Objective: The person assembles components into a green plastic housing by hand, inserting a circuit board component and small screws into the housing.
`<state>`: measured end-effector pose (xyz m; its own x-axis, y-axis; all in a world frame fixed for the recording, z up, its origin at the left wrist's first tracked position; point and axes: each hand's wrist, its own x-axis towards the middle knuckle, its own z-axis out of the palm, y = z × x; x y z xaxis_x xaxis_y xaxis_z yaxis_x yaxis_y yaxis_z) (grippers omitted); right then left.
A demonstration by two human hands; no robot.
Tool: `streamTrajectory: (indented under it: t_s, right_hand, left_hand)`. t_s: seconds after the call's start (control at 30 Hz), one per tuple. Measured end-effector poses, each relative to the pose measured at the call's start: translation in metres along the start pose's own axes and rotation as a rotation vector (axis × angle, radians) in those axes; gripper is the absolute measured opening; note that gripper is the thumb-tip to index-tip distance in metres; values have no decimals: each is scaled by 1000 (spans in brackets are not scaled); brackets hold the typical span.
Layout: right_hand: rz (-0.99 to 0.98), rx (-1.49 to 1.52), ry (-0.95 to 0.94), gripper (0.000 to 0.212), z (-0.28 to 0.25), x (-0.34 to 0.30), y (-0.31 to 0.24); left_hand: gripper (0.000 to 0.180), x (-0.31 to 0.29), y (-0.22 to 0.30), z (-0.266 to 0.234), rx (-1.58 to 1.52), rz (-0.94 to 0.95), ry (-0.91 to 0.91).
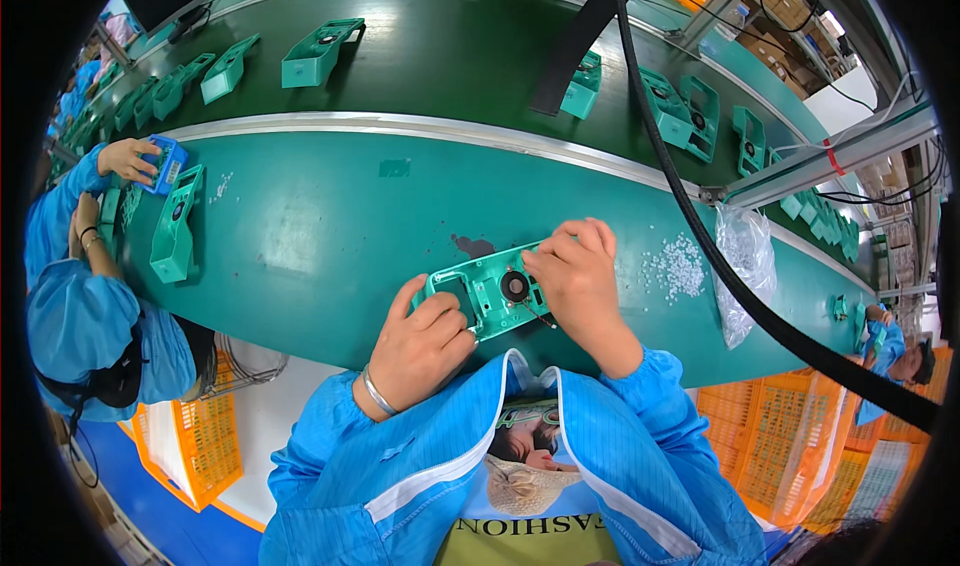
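A green plastic housing (488, 291) lies tilted on the green bench in front of me, with a round black speaker (515, 286) set into it and a thin wire at its near side. My left hand (422, 349) is closed around the housing's left end, beside a rectangular opening. Over its right end, my right hand (582, 278) has its fingers pinched together and touching the housing. Whatever those fingers hold is hidden. Small white pieces (677, 268) are scattered to the right of this hand.
A clear plastic bag (745, 266) and a thick black cable (690, 191) are at right. A conveyor (440, 66) beyond carries several green housings. At left, another housing (175, 236) lies near a co-worker's hand (130, 159) on a blue box (168, 166). Orange crates (770, 436) stand below.
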<state>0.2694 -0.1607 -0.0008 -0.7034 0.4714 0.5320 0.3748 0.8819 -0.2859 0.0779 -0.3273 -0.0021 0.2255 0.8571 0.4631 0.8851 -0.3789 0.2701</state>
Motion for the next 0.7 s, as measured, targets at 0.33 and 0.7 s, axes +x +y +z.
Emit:
streamTrajectory:
  t_s: [0.33, 0.7]
  right_hand:
    - [54, 40, 35, 20, -4, -10, 2]
    - [-69, -120, -125, 27, -16, -9, -5]
  left_hand:
    - [23, -3, 0, 0, -3, -8, -12]
    - [21, 2, 1, -2, 1, -14, -13]
